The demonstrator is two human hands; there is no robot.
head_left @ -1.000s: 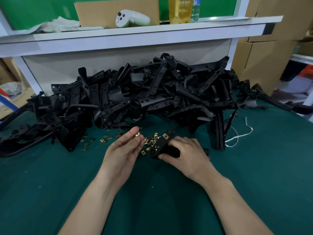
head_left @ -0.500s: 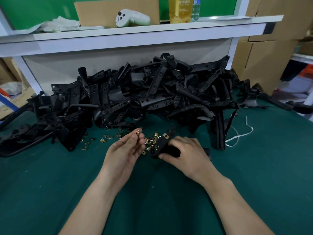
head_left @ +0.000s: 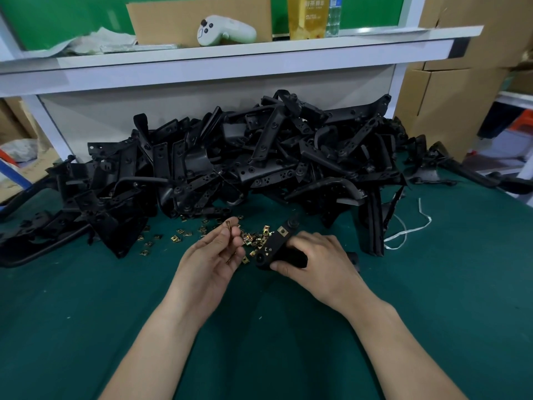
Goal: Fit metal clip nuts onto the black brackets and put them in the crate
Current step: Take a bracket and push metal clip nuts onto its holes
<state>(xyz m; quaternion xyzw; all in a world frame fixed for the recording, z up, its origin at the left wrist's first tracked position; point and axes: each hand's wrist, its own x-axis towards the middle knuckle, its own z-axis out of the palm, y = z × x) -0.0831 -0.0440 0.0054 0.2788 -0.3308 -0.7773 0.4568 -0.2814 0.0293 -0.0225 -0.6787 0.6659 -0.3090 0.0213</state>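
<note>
Left hand [head_left: 213, 255]: grip narrow, fingertips pinching 1 clip nut [head_left: 229, 226], held upright. Loose clip nuts [head_left: 256, 239] scattered on desk [head_left: 86, 313] between hands. Bracket [head_left: 274, 249] just right of pinched nut, long axis slanting up-right (1 nut apparently fitted at far end). Right hand [head_left: 317, 261] curled round bracket's near end, hiding it. Crate not in view.

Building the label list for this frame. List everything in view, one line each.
mat: one, green, work surface
bracket pile: many, black, back of the mat
held bracket: one, black, front centre
loose clip nuts: many, brass, before the pile
held clip nut: one, brass, above the loose ones
cord: one, white, right of the pile
shelf: one, white, above the pile
controller: one, white, on the shelf
cardboard boxes: several, brown, far right
left hand: one, pinches the held clip nut
right hand: one, grips the held bracket
</note>
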